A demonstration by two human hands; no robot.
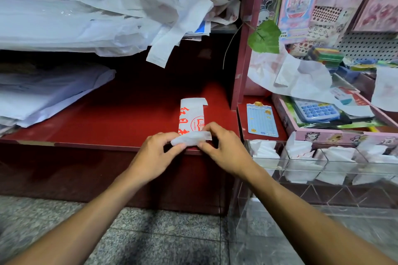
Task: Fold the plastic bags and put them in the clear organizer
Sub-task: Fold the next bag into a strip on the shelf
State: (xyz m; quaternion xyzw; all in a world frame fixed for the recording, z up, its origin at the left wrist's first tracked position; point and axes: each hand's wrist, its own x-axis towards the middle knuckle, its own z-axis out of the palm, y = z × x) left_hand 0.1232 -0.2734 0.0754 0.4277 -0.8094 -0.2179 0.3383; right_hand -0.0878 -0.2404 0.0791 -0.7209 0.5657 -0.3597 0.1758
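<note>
Fingers: both hands pinch the near end of the plastic bag (192,114), rolling or folding it up; left hand (158,153) grips the fold's left side, right hand (221,148) its right side.
Bag: white with red print, folded into a narrow strip, lying flat on the red shelf (120,118) at its front edge, far end pointing away.
Organizer: clear organizer (323,170) stands just right of the shelf, its compartments holding folded white bags.
Pile: loose white bags (168,6) heaped on the upper shelf, some hanging over its edge.
Nearby: blue calculator (316,111) in a pink tray at right.
</note>
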